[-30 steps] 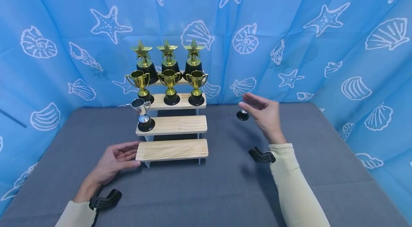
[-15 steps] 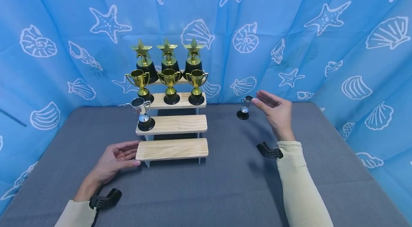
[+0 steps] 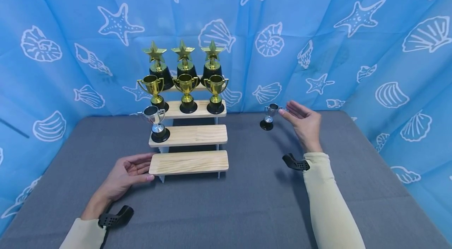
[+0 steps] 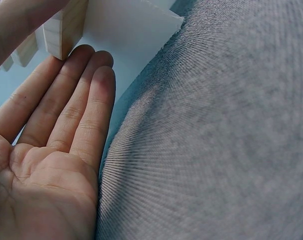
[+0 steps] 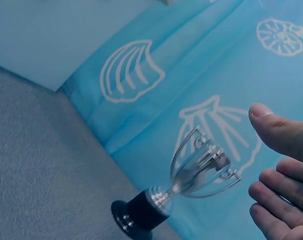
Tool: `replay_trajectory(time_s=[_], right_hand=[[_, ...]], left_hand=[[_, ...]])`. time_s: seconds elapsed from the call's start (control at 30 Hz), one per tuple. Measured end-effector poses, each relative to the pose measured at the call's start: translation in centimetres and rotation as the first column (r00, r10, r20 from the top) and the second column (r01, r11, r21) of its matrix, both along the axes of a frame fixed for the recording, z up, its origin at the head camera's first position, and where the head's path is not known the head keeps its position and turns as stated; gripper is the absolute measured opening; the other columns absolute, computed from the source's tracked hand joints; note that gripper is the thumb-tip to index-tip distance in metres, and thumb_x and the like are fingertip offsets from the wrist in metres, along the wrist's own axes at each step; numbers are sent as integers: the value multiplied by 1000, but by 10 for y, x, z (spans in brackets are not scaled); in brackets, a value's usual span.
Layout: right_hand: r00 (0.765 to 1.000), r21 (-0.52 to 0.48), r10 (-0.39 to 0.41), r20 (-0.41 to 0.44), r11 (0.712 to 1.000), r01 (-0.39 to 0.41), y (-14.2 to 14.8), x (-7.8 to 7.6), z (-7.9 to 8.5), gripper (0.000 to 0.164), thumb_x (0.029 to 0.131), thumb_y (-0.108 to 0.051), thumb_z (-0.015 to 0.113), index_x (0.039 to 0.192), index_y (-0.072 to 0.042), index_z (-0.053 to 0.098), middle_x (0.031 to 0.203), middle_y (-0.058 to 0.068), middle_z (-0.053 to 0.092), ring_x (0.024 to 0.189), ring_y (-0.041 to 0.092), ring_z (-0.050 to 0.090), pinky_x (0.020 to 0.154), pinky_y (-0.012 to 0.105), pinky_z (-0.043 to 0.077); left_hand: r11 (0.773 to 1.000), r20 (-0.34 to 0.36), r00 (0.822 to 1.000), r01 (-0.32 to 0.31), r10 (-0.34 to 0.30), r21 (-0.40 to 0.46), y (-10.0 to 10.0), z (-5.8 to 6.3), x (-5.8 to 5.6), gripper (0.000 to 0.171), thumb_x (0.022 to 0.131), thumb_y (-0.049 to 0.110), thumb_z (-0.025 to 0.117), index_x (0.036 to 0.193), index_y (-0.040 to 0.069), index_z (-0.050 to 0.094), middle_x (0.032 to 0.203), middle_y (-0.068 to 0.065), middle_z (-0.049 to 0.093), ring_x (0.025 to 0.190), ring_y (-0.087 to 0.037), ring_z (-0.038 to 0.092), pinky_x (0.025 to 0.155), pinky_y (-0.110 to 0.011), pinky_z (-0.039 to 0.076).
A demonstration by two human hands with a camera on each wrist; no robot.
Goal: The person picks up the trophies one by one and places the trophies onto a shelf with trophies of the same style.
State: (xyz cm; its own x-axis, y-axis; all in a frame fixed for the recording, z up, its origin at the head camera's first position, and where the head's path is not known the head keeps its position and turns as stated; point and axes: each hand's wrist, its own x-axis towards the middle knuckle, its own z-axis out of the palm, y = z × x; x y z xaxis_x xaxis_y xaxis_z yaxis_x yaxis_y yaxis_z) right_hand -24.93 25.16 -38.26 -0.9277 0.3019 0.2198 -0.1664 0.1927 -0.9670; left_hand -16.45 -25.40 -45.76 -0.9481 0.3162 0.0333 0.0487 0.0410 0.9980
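In the head view, a small silver trophy cup (image 3: 272, 110) with a black base stands on the grey table, right of a stepped wooden stand (image 3: 189, 162). My right hand (image 3: 304, 126) is just right of its handle, fingers and thumb apart. In the right wrist view, a gap shows between the trophy cup (image 5: 194, 172) and my thumb (image 5: 279, 132). My left hand (image 3: 125, 173) rests against the left end of the lowest step, thumb at the front corner. The left wrist view shows its fingers (image 4: 74, 107) straight, their tips against the board (image 4: 66, 30).
Another silver trophy cup (image 3: 154, 117) stands at the left of the second step from the bottom. Above it are three gold cups (image 3: 186, 85) on one step and three gold star trophies (image 3: 183, 57) on the top one. A blue shell-print curtain (image 3: 226, 9) hangs behind.
My right hand has let go of the silver trophy cup and drawn back to the right, uncovering it. The cup stays in its place. My left hand stays at the stand.
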Motion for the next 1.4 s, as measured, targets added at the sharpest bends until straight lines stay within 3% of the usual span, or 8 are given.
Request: replay_trajectory(time_s=[0.27, 0.47, 0.7, 1.13, 1.4], right_hand=[[998, 3, 41, 52, 999, -41, 3, -11, -16, 70, 84, -20, 85, 142, 4, 54, 139, 19, 60, 129, 29, 58, 102, 25, 54], [994, 17, 60, 94, 998, -62, 3, -17, -28, 72, 84, -21, 85, 144, 2, 53, 141, 20, 58, 132, 31, 55, 108, 33, 51], [983, 28, 68, 173, 997, -74, 3, -25, -44, 72, 85, -23, 85, 144, -1, 53, 141, 19, 58, 132, 30, 55, 109, 36, 50], [977, 16, 144, 159, 989, -148, -4, -35, -62, 60, 86, -18, 84, 137, 2, 60, 134, 21, 63, 128, 30, 59, 97, 22, 56], [972, 101, 145, 185, 981, -165, -8, -35, -68, 62, 88, -19, 82, 141, 1, 57, 137, 22, 60, 130, 31, 57, 102, 34, 56]], left_hand=[[1000, -8, 1000, 10, -10, 26, -1, 0, 0, 72, 81, -15, 75, 140, -25, 36, 132, -12, 64, 115, -10, 65, 99, -27, 54], [999, -16, 1000, 18, -17, 45, -1, 0, 1, 71, 80, -16, 75, 139, -26, 36, 127, 1, 67, 115, -10, 66, 99, -27, 54], [1000, -12, 1000, 6, -6, 29, -1, 1, 1, 71, 80, -15, 75, 139, -25, 37, 127, 0, 66, 114, -9, 66, 99, -27, 55], [999, -22, 1000, 12, -11, 30, -1, 1, 1, 71, 81, -15, 75, 139, -25, 36, 128, -2, 66, 115, -10, 66, 99, -27, 54], [1000, -13, 1000, 6, -6, 15, -1, 0, 0, 72, 81, -14, 75, 140, -24, 37, 131, -9, 65, 115, -10, 65, 100, -27, 54]])
